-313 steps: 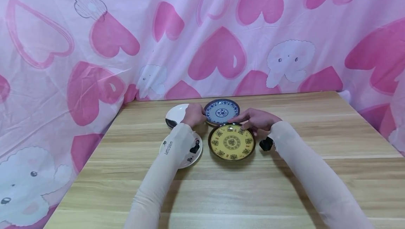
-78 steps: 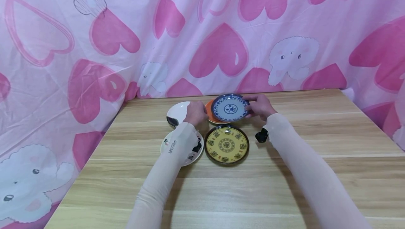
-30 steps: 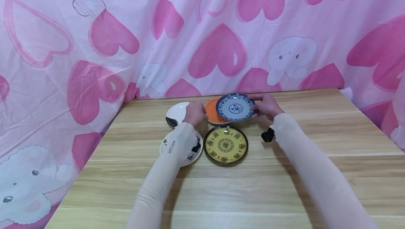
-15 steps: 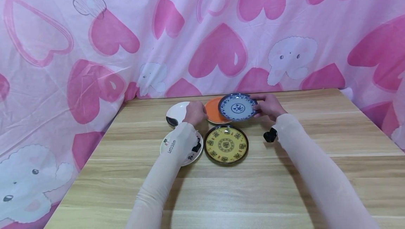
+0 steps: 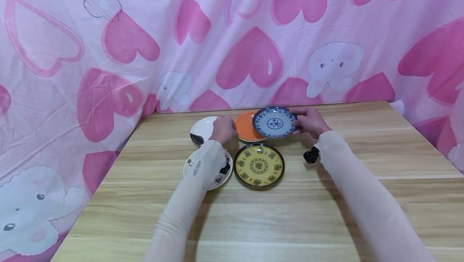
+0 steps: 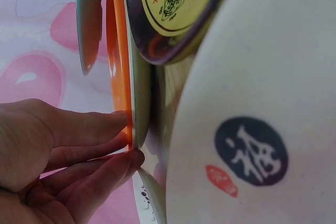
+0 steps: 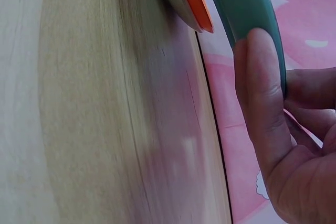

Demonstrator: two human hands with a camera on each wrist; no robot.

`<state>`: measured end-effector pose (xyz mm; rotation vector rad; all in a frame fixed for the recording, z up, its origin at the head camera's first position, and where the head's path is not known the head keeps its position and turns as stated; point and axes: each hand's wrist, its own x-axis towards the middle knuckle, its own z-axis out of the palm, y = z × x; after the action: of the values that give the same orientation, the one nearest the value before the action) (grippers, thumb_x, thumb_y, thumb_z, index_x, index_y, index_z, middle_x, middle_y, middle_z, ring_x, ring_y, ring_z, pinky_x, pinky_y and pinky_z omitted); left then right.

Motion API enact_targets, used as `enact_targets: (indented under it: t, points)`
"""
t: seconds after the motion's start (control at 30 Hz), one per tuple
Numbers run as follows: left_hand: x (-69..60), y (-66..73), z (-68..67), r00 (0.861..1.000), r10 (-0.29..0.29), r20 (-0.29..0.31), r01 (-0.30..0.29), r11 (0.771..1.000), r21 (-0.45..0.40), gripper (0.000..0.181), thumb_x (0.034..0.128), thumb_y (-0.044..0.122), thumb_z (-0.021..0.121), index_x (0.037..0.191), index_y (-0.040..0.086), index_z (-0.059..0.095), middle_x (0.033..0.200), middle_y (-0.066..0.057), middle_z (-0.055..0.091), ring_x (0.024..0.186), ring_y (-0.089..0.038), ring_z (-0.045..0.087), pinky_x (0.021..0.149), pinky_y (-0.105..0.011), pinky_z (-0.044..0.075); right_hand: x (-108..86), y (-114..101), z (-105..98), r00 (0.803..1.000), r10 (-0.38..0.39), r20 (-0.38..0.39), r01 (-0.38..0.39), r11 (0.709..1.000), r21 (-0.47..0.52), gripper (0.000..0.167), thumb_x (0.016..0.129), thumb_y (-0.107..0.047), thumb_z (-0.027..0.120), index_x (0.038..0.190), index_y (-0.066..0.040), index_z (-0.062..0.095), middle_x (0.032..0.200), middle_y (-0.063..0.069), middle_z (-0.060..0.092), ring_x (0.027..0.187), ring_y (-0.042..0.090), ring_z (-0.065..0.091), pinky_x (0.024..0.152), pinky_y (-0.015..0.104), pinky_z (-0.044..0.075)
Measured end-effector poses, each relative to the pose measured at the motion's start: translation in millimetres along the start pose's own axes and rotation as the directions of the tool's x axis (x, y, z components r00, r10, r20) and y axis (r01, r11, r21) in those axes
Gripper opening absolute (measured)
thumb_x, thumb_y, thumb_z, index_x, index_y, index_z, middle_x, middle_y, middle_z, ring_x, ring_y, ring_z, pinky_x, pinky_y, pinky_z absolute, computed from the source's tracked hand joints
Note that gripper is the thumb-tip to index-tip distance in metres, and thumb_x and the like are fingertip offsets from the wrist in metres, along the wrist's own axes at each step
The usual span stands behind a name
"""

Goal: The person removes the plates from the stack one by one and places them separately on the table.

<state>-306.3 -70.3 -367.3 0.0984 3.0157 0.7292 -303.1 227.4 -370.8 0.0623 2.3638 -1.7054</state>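
Note:
My right hand (image 5: 312, 122) grips the right rim of a blue-and-white floral plate (image 5: 275, 123), its thumb on one face and fingers on the other. In the right wrist view, the plate's green underside (image 7: 244, 9) is raised off the table. An orange plate (image 5: 247, 127) lies partly behind it, with a pale plate (image 6: 140, 98) directly beneath. At its left edge, my left hand (image 5: 223, 129) pinches the orange plate's rim; whether the fingers also take in the pale plate, I cannot tell. A yellow dark-rimmed plate (image 5: 259, 165) lies in front.
Left of the stack, a white plate with a dark patch (image 5: 203, 127) lies partly behind my left hand. A white plate with black figures (image 5: 219, 179) sits under my left forearm. The wooden table (image 5: 282, 221) ends at a pink heart-patterned curtain (image 5: 250, 58).
Compared with the oldest frame, the yellow plate rests on the table, out of my right hand. The blue-and-white plate has slid rightward off the orange one, still drifting right lately. My left hand stays put.

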Motion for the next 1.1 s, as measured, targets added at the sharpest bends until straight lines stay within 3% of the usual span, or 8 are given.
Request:
enact_targets:
  t: [0.8,1.1]
  points:
    - [0.4,1.0,-1.2,1.000,-0.010,0.017,0.010,1.000,0.009,0.013,0.0797,0.005,0.078,0.093,0.007,0.077,0.098,-0.010,0.074,0.100,-0.028,0.067,0.087,-0.037,0.062,-3.0,2,-10,1.000,0.006,-0.025,-0.007,1.000,-0.014,0.058,0.099,0.004,0.048,0.155,-0.008,0.036,0.155,0.027,0.037,0.084,0.015,0.066,0.073,0.028,0.064]
    - [0.3,-0.4,-2.0,1.000,0.024,0.006,-0.025,0.999,0.029,0.013,0.0786,0.007,0.080,0.091,0.007,0.078,0.096,-0.010,0.075,0.101,-0.030,0.067,0.090,-0.038,0.060,-4.2,4,-15,0.999,0.014,-0.034,-0.014,1.000,-0.020,0.058,0.100,0.003,0.048,0.155,-0.009,0.035,0.154,0.029,0.037,0.085,0.016,0.066,0.073,0.028,0.064]
